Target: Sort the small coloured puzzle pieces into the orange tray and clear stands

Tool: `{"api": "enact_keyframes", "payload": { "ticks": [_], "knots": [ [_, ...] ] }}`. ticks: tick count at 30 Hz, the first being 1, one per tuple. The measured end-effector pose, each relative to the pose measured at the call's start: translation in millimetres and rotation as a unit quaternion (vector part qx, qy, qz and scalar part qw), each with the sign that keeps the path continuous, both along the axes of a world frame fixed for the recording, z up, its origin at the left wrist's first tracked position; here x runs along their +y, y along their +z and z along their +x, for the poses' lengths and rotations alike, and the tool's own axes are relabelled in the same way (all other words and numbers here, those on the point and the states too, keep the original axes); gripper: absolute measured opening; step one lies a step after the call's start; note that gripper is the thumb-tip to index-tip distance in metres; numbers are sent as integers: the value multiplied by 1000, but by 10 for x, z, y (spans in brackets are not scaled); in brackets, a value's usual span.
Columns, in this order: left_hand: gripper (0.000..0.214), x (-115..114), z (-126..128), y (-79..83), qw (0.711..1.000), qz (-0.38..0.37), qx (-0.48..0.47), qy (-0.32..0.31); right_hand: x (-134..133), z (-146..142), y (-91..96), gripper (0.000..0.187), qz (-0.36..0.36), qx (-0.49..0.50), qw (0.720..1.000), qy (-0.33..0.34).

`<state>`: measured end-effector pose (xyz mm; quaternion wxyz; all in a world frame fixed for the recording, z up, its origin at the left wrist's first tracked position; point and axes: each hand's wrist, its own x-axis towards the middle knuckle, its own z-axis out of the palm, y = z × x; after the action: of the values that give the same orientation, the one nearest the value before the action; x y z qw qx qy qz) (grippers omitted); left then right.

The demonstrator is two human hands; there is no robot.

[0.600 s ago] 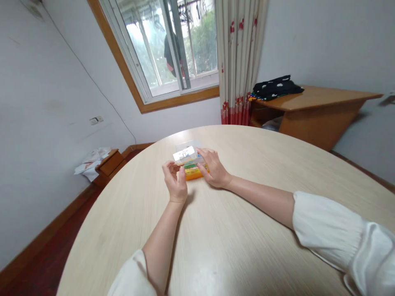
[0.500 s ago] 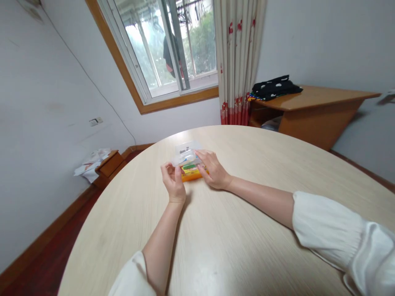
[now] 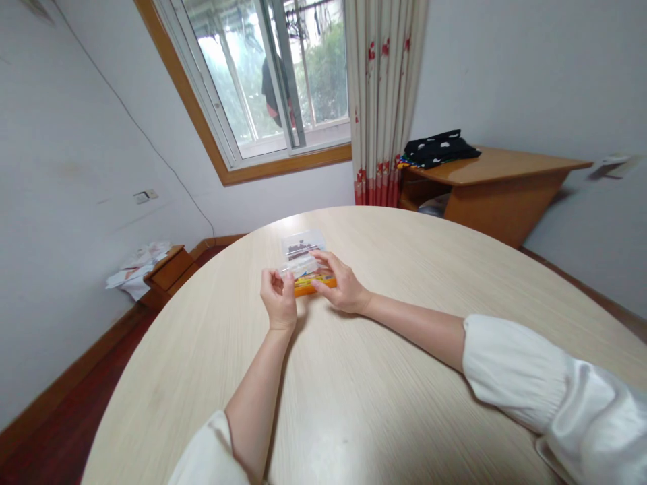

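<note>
On the table, a shallow orange box (image 3: 305, 290) holds small yellow and other coloured pieces too small to name. Over it is a see-through plastic lid (image 3: 298, 268), slightly tilted. My left hand (image 3: 280, 300) is at the lid's left end, its thumb and fingers pinched on the edge. My right hand (image 3: 346, 286) wraps the right side, thumb at the orange front and fingertips by the lid's far edge. Just behind lies a clear plastic case (image 3: 311, 238) with small dark pieces inside.
The round pale wooden table (image 3: 404, 377) has its curved edge beyond the boxes. A brown desk (image 3: 510, 168) with black patterned cloth (image 3: 439, 148) stands at the far right. Papers (image 3: 136, 266) lie on a low wooden cabinet (image 3: 164, 269) at the left.
The clear lid has come down closer to the orange box, and more of the clear case behind shows. Both hands stay at the box. The whole view has shifted slightly.
</note>
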<state>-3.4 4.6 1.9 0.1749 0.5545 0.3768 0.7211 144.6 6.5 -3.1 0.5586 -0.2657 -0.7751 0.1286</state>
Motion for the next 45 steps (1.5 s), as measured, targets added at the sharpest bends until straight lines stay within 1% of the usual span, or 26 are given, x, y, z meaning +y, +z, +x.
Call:
{"api": "enact_keyframes", "payload": {
  "ticks": [3,6,9,15,18,24,27,31,33,39,42,45],
  "knots": [
    [39,-18,-12,5,999,10,51,-15,-32,-18,19,43,-27,4,1000,-1],
    [39,-36,-13,9,996,8,79,-39,-61,-31,47,35,-20,-26,999,-3],
    [39,-46,-1,14,996,-6,73,-56,-69,-45,60,31,-28,-31,999,9],
    [33,-71,31,16,993,-40,59,-95,-102,-55,64,33,-91,-23,995,18],
    [29,-82,25,18,992,-53,70,-93,-143,-55,75,35,-102,-46,993,22],
    [24,-86,18,17,991,-64,79,-83,-158,-66,53,39,-53,-113,992,23],
    [24,-96,25,16,991,-76,82,-77,-147,-68,15,38,-51,-138,989,5],
    [23,-114,29,15,989,-92,92,-76,-152,-62,-29,38,-73,-165,983,-38],
    [24,-119,28,17,988,-95,93,-83,-167,-57,-34,38,-83,-170,981,-46],
    [23,-129,23,12,984,-93,121,-89,-288,-29,4,40,-117,-135,983,-30],
    [23,-140,21,-3,981,-89,136,-110,-367,7,6,40,-161,-94,982,-19],
    [23,-142,15,-12,975,-81,156,-139,-409,47,-24,39,-231,-18,973,7]
  ]
}}
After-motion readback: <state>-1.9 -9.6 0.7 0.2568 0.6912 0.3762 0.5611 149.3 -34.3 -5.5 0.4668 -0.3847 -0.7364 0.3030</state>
